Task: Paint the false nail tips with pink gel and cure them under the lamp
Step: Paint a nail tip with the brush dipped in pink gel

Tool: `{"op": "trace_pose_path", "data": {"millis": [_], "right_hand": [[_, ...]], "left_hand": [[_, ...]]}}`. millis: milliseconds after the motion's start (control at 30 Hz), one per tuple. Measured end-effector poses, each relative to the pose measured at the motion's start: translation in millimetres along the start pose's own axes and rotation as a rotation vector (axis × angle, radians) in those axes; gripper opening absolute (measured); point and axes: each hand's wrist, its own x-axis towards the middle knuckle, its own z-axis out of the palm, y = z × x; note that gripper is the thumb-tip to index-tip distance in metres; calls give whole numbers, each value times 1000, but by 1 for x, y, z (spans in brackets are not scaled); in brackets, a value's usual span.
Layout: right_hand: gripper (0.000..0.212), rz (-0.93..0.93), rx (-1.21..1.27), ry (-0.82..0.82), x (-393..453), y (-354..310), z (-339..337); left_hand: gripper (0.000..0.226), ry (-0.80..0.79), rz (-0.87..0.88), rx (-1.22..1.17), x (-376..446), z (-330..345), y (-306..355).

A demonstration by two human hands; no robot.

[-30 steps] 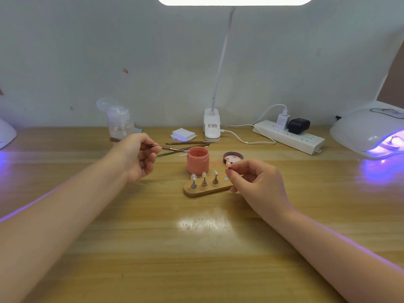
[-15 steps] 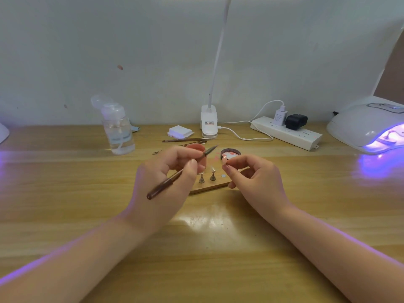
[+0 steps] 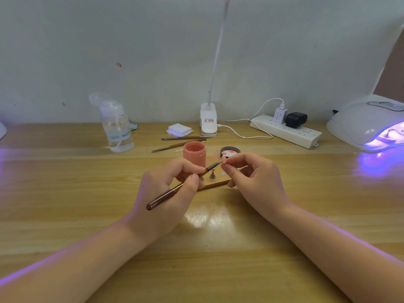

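1. The right hand pinches a false nail tip between thumb and forefinger, raised above the wooden stand, probably so that the brush can reach it freely.
2. The left hand grips the brush like a pen, fingers curled close around the handle; the bristles touch the tip, or nearly so (too small to tell).
3. The open pink gel jar stands just beyond the hands, its lid to the right, both near for reloading.
4. The curing lamp glows violet at far right, well apart from the hands.
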Motion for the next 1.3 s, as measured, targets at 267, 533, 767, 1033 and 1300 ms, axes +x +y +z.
{"op": "trace_pose_path", "data": {"millis": [267, 533, 767, 1033, 1300], "right_hand": [[18, -4, 3, 6, 0, 1, 0], [12, 4, 16, -1, 0, 2, 0], [17, -9, 44, 7, 0, 2, 0], [16, -28, 62, -8, 0, 4, 0], [16, -41, 61, -11, 0, 4, 0]], "left_hand": [[16, 0, -46, -40, -2, 5, 0], [22, 38, -68, -111, -2, 3, 0], [17, 6, -41, -113, -3, 3, 1], [19, -21, -47, -86, -3, 5, 2], [17, 37, -140, -258, -2, 5, 4]]}}
